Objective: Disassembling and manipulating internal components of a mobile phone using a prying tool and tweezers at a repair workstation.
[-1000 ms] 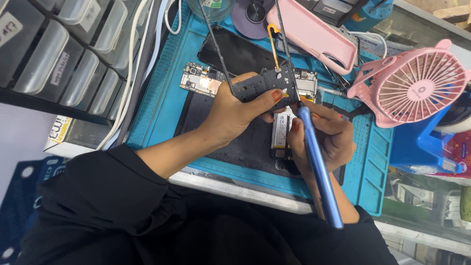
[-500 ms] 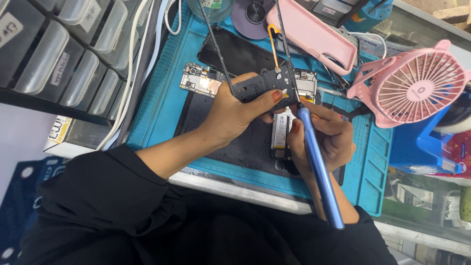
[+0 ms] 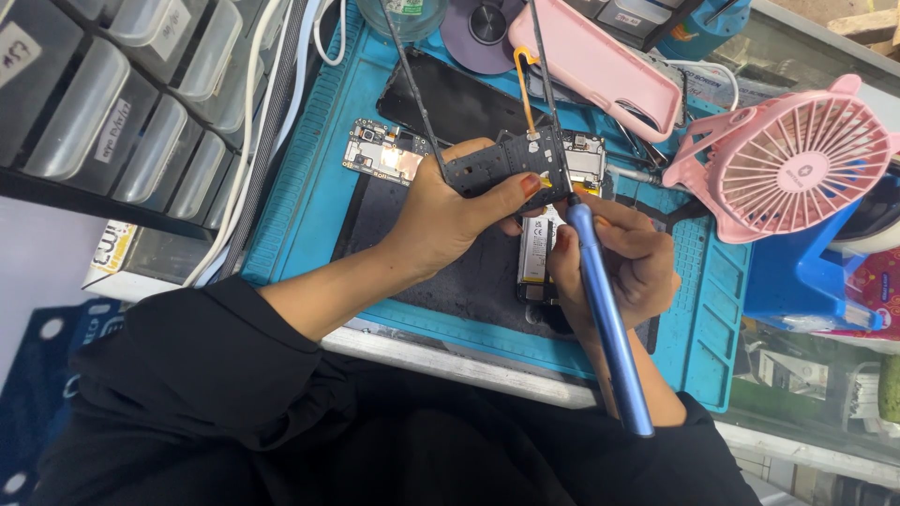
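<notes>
My left hand (image 3: 448,217) grips a dark plastic phone cover piece (image 3: 506,165), holding it up above the blue work mat (image 3: 309,187). My right hand (image 3: 626,264) holds a blue-handled screwdriver (image 3: 605,319), with its tip against the right edge of that piece. Under my hands lies an opened phone with a white battery (image 3: 536,248). A small circuit board (image 3: 380,152) rests on the mat to the left of my left hand.
A pink fan (image 3: 792,159) stands at the right, a pink phone case (image 3: 595,64) and a dark screen panel (image 3: 459,94) at the back. Grey parts drawers (image 3: 112,103) and white cables (image 3: 253,141) line the left. A blue box (image 3: 806,281) sits beneath the fan.
</notes>
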